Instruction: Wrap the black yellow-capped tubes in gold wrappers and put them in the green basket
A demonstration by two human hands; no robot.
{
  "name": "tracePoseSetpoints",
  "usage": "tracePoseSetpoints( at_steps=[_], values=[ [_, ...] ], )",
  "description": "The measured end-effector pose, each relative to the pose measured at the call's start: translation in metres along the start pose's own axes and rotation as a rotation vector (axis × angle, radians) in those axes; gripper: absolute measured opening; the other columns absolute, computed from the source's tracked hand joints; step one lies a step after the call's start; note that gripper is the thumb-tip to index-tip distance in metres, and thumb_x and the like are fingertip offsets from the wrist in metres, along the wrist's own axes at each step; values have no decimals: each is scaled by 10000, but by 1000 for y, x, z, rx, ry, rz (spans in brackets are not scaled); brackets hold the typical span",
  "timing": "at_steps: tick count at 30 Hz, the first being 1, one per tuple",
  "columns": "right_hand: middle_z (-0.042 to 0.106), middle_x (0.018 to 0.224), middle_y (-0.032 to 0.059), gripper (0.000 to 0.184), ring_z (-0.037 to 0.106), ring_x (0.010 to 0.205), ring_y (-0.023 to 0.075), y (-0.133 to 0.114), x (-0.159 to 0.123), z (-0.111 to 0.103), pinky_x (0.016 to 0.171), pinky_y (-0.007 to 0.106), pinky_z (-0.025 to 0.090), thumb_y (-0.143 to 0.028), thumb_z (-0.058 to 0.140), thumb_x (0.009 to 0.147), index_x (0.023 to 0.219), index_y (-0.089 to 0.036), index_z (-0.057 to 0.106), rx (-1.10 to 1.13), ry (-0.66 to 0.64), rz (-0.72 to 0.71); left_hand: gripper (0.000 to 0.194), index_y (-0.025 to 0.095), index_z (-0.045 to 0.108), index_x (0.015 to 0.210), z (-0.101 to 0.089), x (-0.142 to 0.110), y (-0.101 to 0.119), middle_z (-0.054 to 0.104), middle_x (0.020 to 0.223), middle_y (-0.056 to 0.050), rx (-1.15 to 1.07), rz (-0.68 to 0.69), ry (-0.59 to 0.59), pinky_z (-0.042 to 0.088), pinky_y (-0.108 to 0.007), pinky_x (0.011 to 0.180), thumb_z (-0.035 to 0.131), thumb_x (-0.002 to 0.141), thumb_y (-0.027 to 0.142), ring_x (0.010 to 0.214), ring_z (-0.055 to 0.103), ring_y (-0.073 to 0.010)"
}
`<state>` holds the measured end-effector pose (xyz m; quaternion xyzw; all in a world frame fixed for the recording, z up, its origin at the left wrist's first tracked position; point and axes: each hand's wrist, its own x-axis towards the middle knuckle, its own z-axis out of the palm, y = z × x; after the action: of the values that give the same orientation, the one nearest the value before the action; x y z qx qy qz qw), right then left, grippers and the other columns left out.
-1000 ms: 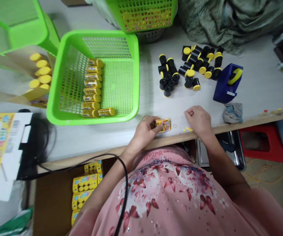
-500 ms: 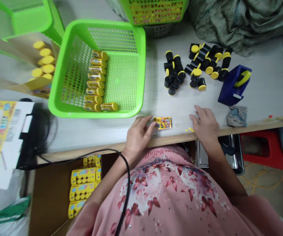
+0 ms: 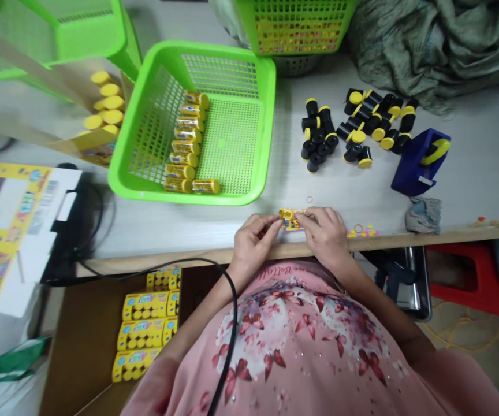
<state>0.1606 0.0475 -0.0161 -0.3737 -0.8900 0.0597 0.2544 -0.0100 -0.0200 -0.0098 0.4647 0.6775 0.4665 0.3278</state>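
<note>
Printed wrapper [image 3: 291, 219], small and bright yellow, sits just inside the front edge of the surface [image 3: 483, 190], pinched between both hands. Left hand [image 3: 253, 245] has its fingers curled, with thumb and forefinger closed on the wrapper's left end, while right hand [image 3: 325, 234] closes over its right end and partly hides it. The wrapper looks thin, light and flexible, so it will probably bend or crease under hard pressure, and any gloss could make it slip; its short ends, taken between finger pads, seem the surest hold. A rubber band [image 3: 309, 199] lies just beyond it, and small yellow and pink bits [image 3: 362, 233] lie along the front edge past right hand. Toward the back, a green plastic basket [image 3: 232, 199] holds a row of yellow-wrapped rolls [image 3: 184, 167]. Black cylinders with yellow caps [image 3: 319, 136] stand and lie in a loose cluster further right, near a blue tape dispenser [image 3: 418, 164] and a crumpled cloth [image 3: 424, 215]. Yellow boxes [image 3: 145, 306] sit below the front edge.
</note>
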Motion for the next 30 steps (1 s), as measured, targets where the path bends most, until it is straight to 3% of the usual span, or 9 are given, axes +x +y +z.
tracePoseSetpoints(
  at_steps=[4, 7, 11, 13, 18, 21, 23, 27, 30],
  values=[
    [681, 914, 62, 261, 577, 831, 185, -11, 2, -9, 755, 342, 456, -162, 554, 937, 1075, -287, 737, 84, 102, 14, 224, 200, 771, 886, 2, 2, 14, 732, 865, -50, -101, 13, -72, 514, -292, 763, 671, 819, 390, 800, 646, -174],
    [664, 1073, 78, 276, 610, 942, 198, -11, 10, -9, 821, 357, 521, -265, 598, 928, 1187, -296, 687, 336, 133, 156, 272, 180, 770, 838, 5, 6, 20, 751, 813, -56, -337, -172, -134, 532, -283, 687, 658, 821, 428, 742, 660, -175],
    [673, 1108, 71, 319, 651, 904, 167, 3, 19, -7, 762, 310, 569, -333, 545, 949, 1246, -264, 640, 686, 16, 327, 303, 147, 754, 762, 7, 13, 23, 760, 777, -82, -570, -359, -126, 530, -265, 581, 739, 731, 448, 673, 669, -177],
    [681, 1084, 69, 267, 650, 921, 173, 10, 18, -8, 787, 317, 563, -314, 561, 942, 1170, -255, 687, 660, 16, 313, 285, 146, 748, 736, 6, 14, 22, 758, 758, -78, -609, -353, -80, 533, -264, 589, 761, 710, 429, 651, 664, -164],
    [669, 1165, 90, 210, 588, 1081, 229, 14, 6, -6, 945, 401, 505, -226, 637, 900, 1066, -277, 755, 366, -29, 107, 265, 152, 731, 744, -1, 12, 16, 747, 753, -56, -618, -361, 88, 519, -261, 599, 769, 704, 411, 644, 652, -145],
    [688, 1167, 67, 313, 572, 1062, 239, 11, 2, -1, 907, 418, 496, -94, 602, 880, 1012, -322, 771, 208, -74, 71, 274, 160, 726, 781, -5, 7, 12, 738, 769, -49, -501, -334, 66, 503, -269, 594, 720, 752, 432, 630, 621, -141],
    [698, 1168, 50, 377, 568, 1057, 241, 9, 2, 0, 888, 416, 483, -41, 592, 858, 1009, -338, 768, 129, -71, 59, 280, 175, 724, 806, -6, 4, 9, 722, 769, -40, -300, -231, 43, 493, -280, 612, 675, 794, 450, 630, 594, -144],
    [706, 1176, 52, 302, 579, 1069, 239, 5, 4, -1, 902, 412, 455, -87, 616, 869, 1013, -308, 762, 58, -57, -11, 239, 205, 707, 765, -6, 1, 4, 669, 775, -46, 248, 62, -23, 488, -339, 776, 711, 781, 443, 755, 591, -195],
    [718, 1158, 66, 225, 603, 1054, 239, 4, 4, -2, 908, 419, 457, -156, 601, 907, 1013, -279, 757, 79, -48, 7, 124, 208, 695, 740, -3, 0, -2, 643, 769, -47, 363, 107, -139, 475, -358, 812, 700, 803, 315, 819, 601, -221]
  ],
)
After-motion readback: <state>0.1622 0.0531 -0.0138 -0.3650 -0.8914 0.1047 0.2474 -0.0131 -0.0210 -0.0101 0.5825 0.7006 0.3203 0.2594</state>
